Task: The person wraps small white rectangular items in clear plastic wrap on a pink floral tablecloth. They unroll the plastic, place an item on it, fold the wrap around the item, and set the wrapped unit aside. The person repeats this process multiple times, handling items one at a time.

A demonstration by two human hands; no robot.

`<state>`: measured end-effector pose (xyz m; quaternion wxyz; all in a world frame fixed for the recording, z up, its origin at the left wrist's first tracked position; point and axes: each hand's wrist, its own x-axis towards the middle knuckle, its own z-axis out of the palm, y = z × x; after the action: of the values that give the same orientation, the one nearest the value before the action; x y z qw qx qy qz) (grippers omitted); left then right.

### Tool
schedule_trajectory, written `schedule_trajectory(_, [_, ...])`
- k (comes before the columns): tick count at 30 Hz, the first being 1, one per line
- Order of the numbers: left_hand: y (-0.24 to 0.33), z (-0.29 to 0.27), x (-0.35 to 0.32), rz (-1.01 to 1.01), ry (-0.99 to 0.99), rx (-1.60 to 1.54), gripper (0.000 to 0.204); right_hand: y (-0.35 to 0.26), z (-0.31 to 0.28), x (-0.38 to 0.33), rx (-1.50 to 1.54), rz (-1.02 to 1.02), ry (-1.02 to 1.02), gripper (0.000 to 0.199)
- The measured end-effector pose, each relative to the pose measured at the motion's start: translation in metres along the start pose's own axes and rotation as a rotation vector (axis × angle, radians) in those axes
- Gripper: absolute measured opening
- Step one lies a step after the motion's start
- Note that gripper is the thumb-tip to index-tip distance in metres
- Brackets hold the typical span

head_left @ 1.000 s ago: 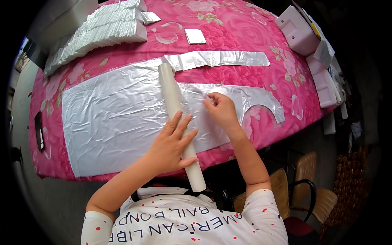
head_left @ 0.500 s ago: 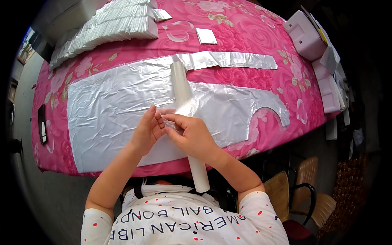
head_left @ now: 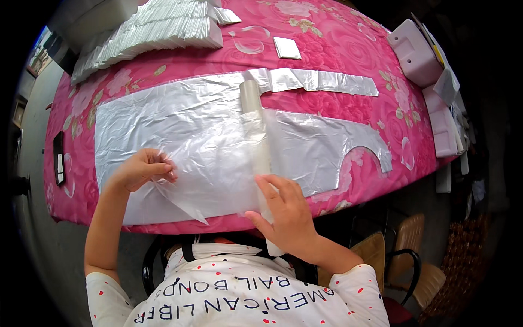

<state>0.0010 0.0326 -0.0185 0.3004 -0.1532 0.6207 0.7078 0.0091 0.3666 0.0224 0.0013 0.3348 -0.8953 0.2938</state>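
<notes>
A large silvery plastic sheet (head_left: 131, 131), shaped like an apron with a curved neck loop and a long strap, lies flat on the table. Across it, far to near, rests a pale roll of clear plastic film (head_left: 251, 98). My left hand (head_left: 146, 170) pinches the loose end of the clear film (head_left: 218, 158), which stretches leftward from the roll over the silvery sheet. My right hand (head_left: 286, 210) lies curved over the near part of the roll, thumb and fingers spread around it.
A pink flowered cloth (head_left: 338, 49) covers the table. Stacked folded white packets (head_left: 158, 32) stand far left, one silvery packet (head_left: 286, 48) lies at the back, and a phone (head_left: 59, 158) is near the left edge. White foam boxes (head_left: 417, 52) line the right; chairs (head_left: 406, 240) stand below.
My hands were together above the roll, fingers at the film's end. Now they are apart: the left has drawn the film out leftward, and the right has come down onto the roll.
</notes>
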Motion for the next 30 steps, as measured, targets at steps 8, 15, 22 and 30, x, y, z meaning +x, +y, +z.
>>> schedule_trajectory(8, [0.000, -0.054, -0.051, -0.080, 0.273, 0.299, 0.017, 0.009, 0.002, -0.041, 0.085, 0.537, -0.371, 0.052])
schedule_trajectory(15, [0.019, -0.060, -0.092, -0.236, 1.017, 1.919, 0.023, 0.008, 0.004, -0.038, 0.177, 0.551, -0.444, 0.050])
schedule_trajectory(22, [-0.001, 0.122, 0.017, 0.860, 0.429, 1.045, 0.045, 0.015, 0.004, -0.040, 0.225, 0.571, -0.461, 0.039])
schedule_trajectory(30, [-0.035, 0.160, 0.074, 0.743, 0.454, 1.278, 0.061, 0.039, -0.003, -0.041, 0.394, 0.545, -0.577, 0.058])
